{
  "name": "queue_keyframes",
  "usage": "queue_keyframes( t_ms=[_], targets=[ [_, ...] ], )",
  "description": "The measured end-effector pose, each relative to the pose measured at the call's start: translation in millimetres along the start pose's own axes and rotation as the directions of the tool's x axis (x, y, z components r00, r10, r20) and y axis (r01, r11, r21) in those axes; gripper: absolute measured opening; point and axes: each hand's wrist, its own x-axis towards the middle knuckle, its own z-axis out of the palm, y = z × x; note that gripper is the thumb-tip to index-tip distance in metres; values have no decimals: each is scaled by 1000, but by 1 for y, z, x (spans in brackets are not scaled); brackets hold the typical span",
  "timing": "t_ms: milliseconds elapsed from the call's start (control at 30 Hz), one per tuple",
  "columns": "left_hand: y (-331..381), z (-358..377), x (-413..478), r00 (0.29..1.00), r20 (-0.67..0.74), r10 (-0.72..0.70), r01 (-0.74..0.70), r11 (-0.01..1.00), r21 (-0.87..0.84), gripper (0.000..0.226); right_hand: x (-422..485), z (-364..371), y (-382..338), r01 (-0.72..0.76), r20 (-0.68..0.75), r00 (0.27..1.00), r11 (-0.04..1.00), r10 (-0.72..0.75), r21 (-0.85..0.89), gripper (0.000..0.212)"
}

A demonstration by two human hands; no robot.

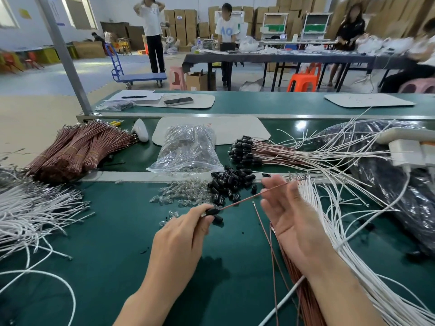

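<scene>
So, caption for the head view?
Left hand pinches black cap on a brown wire; open right hand at its far end.

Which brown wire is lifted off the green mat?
The brown wire whose black cap the left hand pinches; it slants up to the right hand, the other loose wires lie flat.

Above the near edge of the counter (106, 231), the left forearm (150, 290) and the right forearm (334, 285) are bare all the way to slim wrists. The left grip (181, 229) and the right grip (289, 212), further in over the counter, are bare too, with long, slender fingers. A small pale glint at the right grip's heel may be a ring, though it is blurred.
</scene>
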Motion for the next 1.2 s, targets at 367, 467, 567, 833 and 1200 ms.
queue_keyframes(
  t_ms=[367,467,567,833,1200],
  targets=[
    [15,9,-3,997,53,47,-46,999,-16,36,-7,22,31,-49,78,993,900,92,-433,18],
    [18,8,-3,995,66,-80,87,990,-111,40,-3,13,15,15,-2,1000,934,-16,-357,19],
    [30,15,7,986,149,-76,98,984,-149,27,2,-5,-11,138,-98,982,965,-163,-223,20],
    [101,95,81,852,524,-22,49,998,-37,32,4,-47,-42,334,-442,842,942,-311,-27,19],
    [145,142,105,733,652,-195,91,977,191,37,9,-57,-41,351,-511,808,936,-293,19,28]
  ],
)
